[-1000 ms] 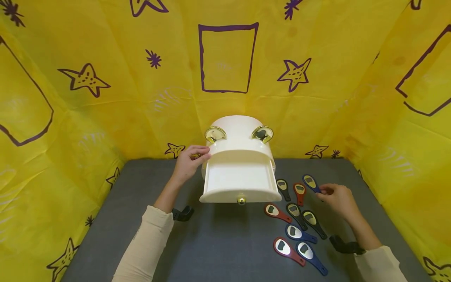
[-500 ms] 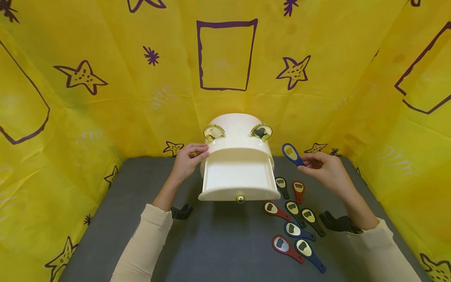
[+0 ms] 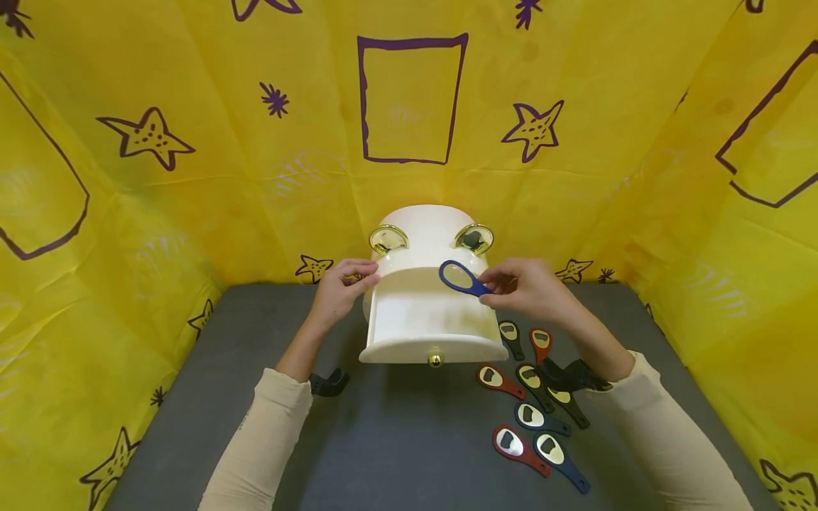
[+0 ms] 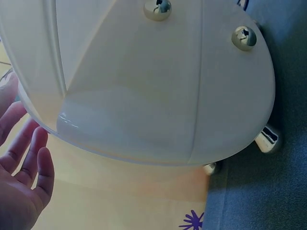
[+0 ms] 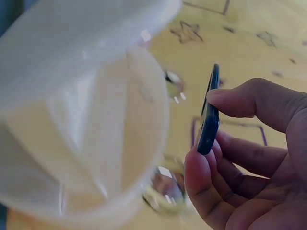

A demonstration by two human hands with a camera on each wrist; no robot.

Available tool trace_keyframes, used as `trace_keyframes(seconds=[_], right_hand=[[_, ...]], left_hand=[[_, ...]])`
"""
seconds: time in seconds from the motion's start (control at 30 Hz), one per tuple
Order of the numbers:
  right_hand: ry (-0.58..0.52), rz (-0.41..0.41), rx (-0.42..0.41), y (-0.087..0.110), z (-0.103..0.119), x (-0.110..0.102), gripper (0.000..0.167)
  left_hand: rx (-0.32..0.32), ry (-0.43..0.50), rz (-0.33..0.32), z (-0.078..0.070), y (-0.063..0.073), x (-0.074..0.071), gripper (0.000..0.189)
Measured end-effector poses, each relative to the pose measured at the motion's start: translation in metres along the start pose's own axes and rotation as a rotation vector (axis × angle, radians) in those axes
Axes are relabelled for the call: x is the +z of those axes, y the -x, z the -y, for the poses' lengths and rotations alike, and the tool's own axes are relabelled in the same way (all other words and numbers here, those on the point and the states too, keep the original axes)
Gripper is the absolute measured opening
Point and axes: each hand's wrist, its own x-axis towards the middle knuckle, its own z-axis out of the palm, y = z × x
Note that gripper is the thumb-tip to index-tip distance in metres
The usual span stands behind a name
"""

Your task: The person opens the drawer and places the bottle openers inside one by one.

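Left hand [image 3: 341,291], fingers loosely extended, rests against the left side of the white drawer box [image 3: 429,245]; the right hand [image 3: 527,287] pinches a blue bottle opener [image 3: 460,277] by its handle, over the drawer box's pulled-out drawer [image 3: 396,351], toward its right side. Eight more bottle openers [image 3: 529,377], red, black and blue, lie on the bench [image 3: 383,447], right of the drawer box and nearer the person.

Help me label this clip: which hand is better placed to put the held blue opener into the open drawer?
Likely the right hand: it pinches that opener over the drawer in the head view; the left hand, at the cabinet, holds none.
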Motion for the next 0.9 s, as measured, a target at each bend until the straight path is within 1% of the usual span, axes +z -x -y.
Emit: trace_keyframes(seconds=[0.13, 0.23, 0.4, 0.53, 0.63, 0.7, 0.77, 0.9], right_hand=[[0.007, 0.087, -0.008, -0.018, 0.005, 0.018, 0.022], [0.008, 0.143, -0.002, -0.030, 0.005, 0.031, 0.020], [0.037, 0.214, -0.019, -0.043, 0.003, 0.051, 0.018], [0.093, 0.236, -0.035, -0.049, 0.002, 0.066, 0.017], [0.085, 0.243, -0.049, -0.051, 0.003, 0.073, 0.017], [0.053, 0.248, -0.058, -0.051, 0.003, 0.076, 0.019], [0.010, 0.241, -0.049, -0.049, 0.002, 0.074, 0.021], [-0.047, 0.205, -0.010, -0.042, 0.000, 0.058, 0.023]], left_hand=[[0.005, -0.013, 0.002, -0.019, 0.006, -0.001, 0.027], [0.010, -0.029, 0.011, -0.030, 0.011, -0.001, 0.027], [0.015, -0.046, 0.012, -0.032, 0.011, 0.000, 0.028], [0.016, -0.050, 0.010, -0.031, 0.012, -0.001, 0.029], [0.015, -0.048, 0.009, -0.031, 0.013, -0.002, 0.029], [0.013, -0.044, 0.009, -0.031, 0.013, -0.002, 0.029], [0.013, -0.043, 0.009, -0.031, 0.013, -0.002, 0.029], [0.015, -0.045, 0.013, -0.031, 0.012, -0.001, 0.029]])
